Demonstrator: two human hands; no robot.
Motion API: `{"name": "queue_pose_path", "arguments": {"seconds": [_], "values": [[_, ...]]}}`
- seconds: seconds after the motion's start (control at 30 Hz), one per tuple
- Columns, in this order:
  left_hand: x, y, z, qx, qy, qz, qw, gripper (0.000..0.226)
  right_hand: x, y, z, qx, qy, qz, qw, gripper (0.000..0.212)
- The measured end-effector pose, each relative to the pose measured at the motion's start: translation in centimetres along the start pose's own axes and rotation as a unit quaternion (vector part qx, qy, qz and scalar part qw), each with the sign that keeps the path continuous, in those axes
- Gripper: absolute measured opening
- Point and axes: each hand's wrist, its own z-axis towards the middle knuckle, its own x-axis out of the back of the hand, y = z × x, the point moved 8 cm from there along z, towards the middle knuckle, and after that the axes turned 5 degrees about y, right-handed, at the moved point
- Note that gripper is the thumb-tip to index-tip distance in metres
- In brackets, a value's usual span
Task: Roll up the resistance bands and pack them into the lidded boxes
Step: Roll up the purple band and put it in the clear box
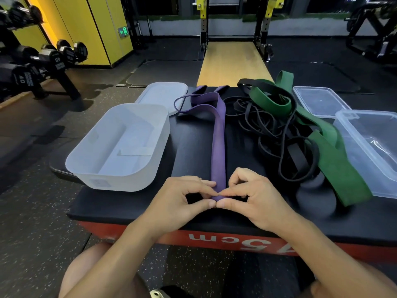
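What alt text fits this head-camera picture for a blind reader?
The left hand and right hand pinch the near end of a purple band on a black platform. A white box and white lid sit left; tangled black bands, a green band, a clear box and clear lid sit right.

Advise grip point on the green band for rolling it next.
Green band: take the near end. It lies flat and free of the black bands; the far loops tangle with them. Probably come from the front, pinching across its width, since the clear box crowds its right.
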Motion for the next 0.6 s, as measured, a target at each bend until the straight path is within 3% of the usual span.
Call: {"name": "queue_pose_path", "arguments": {"seconds": [0.17, 0.27, 0.6], "values": [[0.0, -0.4, 0.4, 0.028, -0.009, -0.011, 1.000, 0.010, 0.0, -0.2, -0.2, -0.005, -0.007, 0.042, 0.999, 0.041], [-0.1, -0.6, 0.6, 0.031, -0.008, -0.002, 0.999, 0.007, -0.2, -0.5, -0.1, 0.029, -0.001, 0.005, 1.000, 0.030], [0.1, 0.0, 1.0, -0.010, 0.041, 0.057, 0.997, 0.013, 0.4, 1.0, 0.4, -0.041, 0.041, 0.047, 0.997, 0.020]]}}
